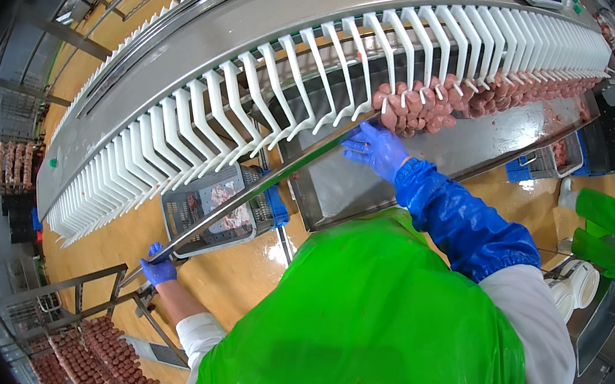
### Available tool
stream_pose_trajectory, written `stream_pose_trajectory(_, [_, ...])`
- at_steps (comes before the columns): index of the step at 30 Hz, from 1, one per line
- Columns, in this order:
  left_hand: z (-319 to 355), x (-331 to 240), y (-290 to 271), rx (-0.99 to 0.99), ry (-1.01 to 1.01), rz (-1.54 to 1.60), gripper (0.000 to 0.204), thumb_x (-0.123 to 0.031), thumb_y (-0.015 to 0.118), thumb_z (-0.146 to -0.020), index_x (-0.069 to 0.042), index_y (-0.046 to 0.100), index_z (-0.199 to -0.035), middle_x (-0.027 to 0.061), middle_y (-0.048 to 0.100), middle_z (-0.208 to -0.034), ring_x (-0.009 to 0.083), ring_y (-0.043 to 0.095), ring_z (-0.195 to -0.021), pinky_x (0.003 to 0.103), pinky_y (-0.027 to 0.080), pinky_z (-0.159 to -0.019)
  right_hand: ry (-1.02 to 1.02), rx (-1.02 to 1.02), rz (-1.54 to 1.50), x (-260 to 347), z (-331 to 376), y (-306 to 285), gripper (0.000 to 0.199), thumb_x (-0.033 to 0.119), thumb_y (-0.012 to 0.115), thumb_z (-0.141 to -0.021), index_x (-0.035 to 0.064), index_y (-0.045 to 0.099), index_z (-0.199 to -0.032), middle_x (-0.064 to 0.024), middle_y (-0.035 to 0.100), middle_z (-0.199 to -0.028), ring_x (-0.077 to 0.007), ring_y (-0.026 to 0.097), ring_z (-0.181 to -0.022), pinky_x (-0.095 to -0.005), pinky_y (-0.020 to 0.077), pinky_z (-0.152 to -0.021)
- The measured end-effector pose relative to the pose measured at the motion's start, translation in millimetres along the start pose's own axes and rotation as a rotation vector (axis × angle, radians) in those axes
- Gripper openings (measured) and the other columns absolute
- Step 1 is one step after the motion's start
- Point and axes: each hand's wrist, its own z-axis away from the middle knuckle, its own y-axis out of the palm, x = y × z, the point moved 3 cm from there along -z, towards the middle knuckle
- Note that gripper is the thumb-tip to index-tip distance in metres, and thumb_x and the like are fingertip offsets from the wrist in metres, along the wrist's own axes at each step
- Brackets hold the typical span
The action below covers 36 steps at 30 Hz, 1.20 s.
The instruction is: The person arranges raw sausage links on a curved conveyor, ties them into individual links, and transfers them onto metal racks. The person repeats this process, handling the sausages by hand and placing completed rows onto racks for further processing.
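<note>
L hand (159,271) curls fingers round low end of metal rod (258,190); R hand (380,150), fingers bunched, nr upper end (can't tell if gripping). Sausage links (415,113) hang on R-side hooks (582,53); visible rod bare, prob. early.

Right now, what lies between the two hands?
In the head view, a long metal rod runs from left hand to right hand, passing over a grey crate.

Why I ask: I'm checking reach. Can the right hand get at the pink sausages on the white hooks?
Probably yes: the right hand is close to the nearest pink sausages, with nothing apparent blocking it, though the metal bar runs beside that hand.
</note>
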Motion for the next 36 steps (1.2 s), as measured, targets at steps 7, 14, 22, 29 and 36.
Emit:
stream_pose_trajectory(7, [-14.6,57.3,72.7,0.147,-0.101,0.008,0.064,-0.053,0.027,-0.098,0.004,0.056,-0.106,0.0199,0.063,-0.106,0.0342,0.057,-0.105,0.046,0.044,-0.099,0.010,0.054,-0.058,5.2,-3.7,-2.1,0.032,0.034,0.033,-0.101,0.0100,0.041,-0.121,-0.0207,0.047,-0.126,-0.0383,0.048,-0.120,-0.0504,0.0408,-0.103])
stream_pose_trajectory(14, [-59.1,64.5,76.0,0.039,-0.198,-0.029,0.064,-0.054,0.030,-0.097,0.004,0.053,-0.108,0.0177,0.062,-0.098,0.0324,0.059,-0.097,0.045,0.047,-0.094,0.101,0.148,-0.033,4.4,6.2,3.8,0.033,0.035,0.037,-0.100,0.0118,0.044,-0.122,-0.0176,0.048,-0.128,-0.0341,0.044,-0.126,-0.0512,0.0410,-0.102])
stream_pose_trajectory(22, [-44.0,82.7,98.2,0.141,-0.173,0.041,0.066,-0.058,0.030,-0.095,0.002,0.057,-0.101,0.0165,0.064,-0.093,0.0322,0.061,-0.089,0.049,0.049,-0.086,0.080,0.138,-0.134,-0.4,6.2,7.5,0.033,0.034,0.037,-0.100,0.0096,0.044,-0.121,-0.0174,0.049,-0.129,-0.0349,0.043,-0.127,-0.0508,0.0396,-0.103])
stream_pose_trajectory(29, [-64.5,99.8,111.8,0.148,-0.180,-0.027,0.066,-0.055,0.034,-0.096,0.005,0.053,-0.116,0.0192,0.062,-0.108,0.0323,0.060,-0.099,0.048,0.046,-0.094,-0.017,0.267,-0.047,0.4,-11.3,-18.7,0.038,0.039,0.039,-0.099,0.0112,0.044,-0.124,-0.0181,0.047,-0.131,-0.0327,0.049,-0.122,-0.0495,0.0426,-0.101])
stream_pose_trajectory(36, [-61.8,89.5,78.7,-0.011,-0.201,-0.028,0.065,-0.053,0.033,-0.097,0.005,0.055,-0.113,0.0192,0.063,-0.106,0.0325,0.061,-0.096,0.044,0.049,-0.090,0.007,0.019,0.488,0.0,24.8,-31.8,0.026,0.032,0.052,-0.095,0.0090,0.055,-0.106,-0.0091,0.060,-0.107,-0.0231,0.060,-0.101,-0.0341,0.0492,-0.083])
